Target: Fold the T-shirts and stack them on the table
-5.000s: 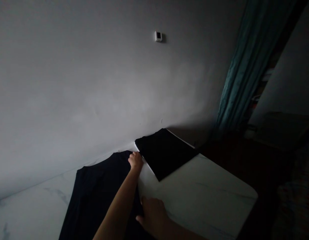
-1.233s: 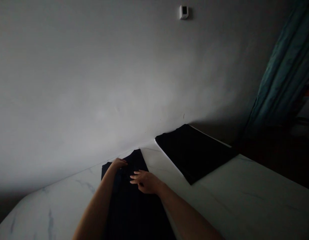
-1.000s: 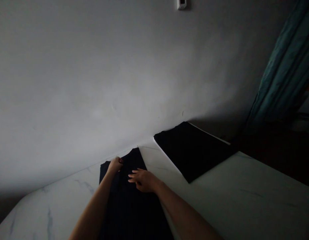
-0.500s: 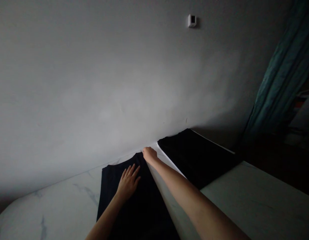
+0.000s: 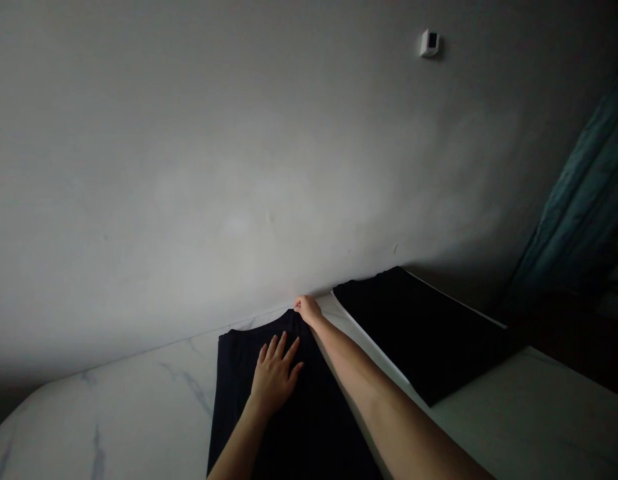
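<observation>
A dark navy garment (image 5: 313,427) lies flat in front of me, its top edge near the wall. My left hand (image 5: 275,377) rests palm down on its upper part, fingers spread. At the garment's top right corner, my right hand (image 5: 307,311) is closed in a pinch on the edge of the cloth. To the right lies a second dark cloth piece (image 5: 419,327) with white strips showing along its sides. What kind of garment either one is does not show.
Both pieces lie on a white marble-patterned surface (image 5: 153,400) that meets a plain grey wall (image 5: 213,167). A small white device (image 5: 429,44) is mounted high on the wall. A teal curtain (image 5: 583,193) hangs at the far right, above a dark area.
The camera has turned slightly left, so everything sits further right in the picture. My right hand keeps its pinch on the corner and my left hand stays flat on the cloth.
</observation>
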The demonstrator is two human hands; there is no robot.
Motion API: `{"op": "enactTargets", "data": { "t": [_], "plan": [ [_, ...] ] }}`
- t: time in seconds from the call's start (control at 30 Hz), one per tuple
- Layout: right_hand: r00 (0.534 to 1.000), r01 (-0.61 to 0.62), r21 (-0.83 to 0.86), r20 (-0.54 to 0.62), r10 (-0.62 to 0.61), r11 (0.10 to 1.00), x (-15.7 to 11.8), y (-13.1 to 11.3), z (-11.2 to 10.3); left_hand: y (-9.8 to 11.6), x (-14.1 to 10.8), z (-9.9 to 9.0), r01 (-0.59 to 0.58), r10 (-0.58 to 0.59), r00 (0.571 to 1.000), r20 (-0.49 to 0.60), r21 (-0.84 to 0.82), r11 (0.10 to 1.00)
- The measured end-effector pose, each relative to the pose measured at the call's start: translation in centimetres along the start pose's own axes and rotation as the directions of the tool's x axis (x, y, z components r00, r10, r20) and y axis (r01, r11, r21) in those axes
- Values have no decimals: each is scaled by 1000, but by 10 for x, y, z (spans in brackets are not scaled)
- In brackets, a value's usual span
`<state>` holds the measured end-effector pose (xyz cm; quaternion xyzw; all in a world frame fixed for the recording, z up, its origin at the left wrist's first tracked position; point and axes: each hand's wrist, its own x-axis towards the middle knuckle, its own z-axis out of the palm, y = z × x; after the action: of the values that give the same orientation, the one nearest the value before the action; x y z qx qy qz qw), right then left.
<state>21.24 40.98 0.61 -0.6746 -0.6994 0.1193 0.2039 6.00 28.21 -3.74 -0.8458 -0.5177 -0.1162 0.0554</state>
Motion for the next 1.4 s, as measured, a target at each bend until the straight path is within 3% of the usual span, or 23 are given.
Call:
{"op": "enactTargets", "data": {
  "t": [0.17,0.3,0.4,0.53,0.67,0.8,0.93,1.07,1.17,1.3,1.4],
  "plan": [
    [988,94,-55,-116,-100,994,-46,-10,14,-6,1,15,25,-25,999,-45,2,1000],
    [940,342,-77,44,-339,937,-79,5,32,-10,1,30,16,-15,996,-83,12,1000],
    [932,355,-73,105,-347,932,-84,15,37,-8,5,28,33,-34,999,-22,-28,999],
    [938,327,-107,153,-310,939,-82,10,28,-15,19,3,67,-55,992,113,-102,992],
    [923,377,-125,136,-361,918,-98,0,9,-49,16,-41,93,-83,993,81,-125,988],
    [853,512,-15,125,-507,859,-132,10,-8,-82,-37,-68,168,-163,985,57,-107,980],
    [830,545,25,126,-544,838,-174,30,-20,-83,-112,-53,168,-162,983,92,-62,984],
    [829,520,8,237,-507,854,-213,41,-24,-67,-163,-26,15,-14,998,63,-20,1000],
    [813,524,4,295,-502,851,-237,43,-26,-51,-185,-21,-30,30,999,15,16,999],
    [774,566,27,326,-543,824,-273,47,-34,-21,-215,-39,-91,92,995,-24,45,995],
    [729,616,52,342,-593,786,-309,52,-45,10,-247,-62,-163,163,987,7,35,986]
  ]
}}
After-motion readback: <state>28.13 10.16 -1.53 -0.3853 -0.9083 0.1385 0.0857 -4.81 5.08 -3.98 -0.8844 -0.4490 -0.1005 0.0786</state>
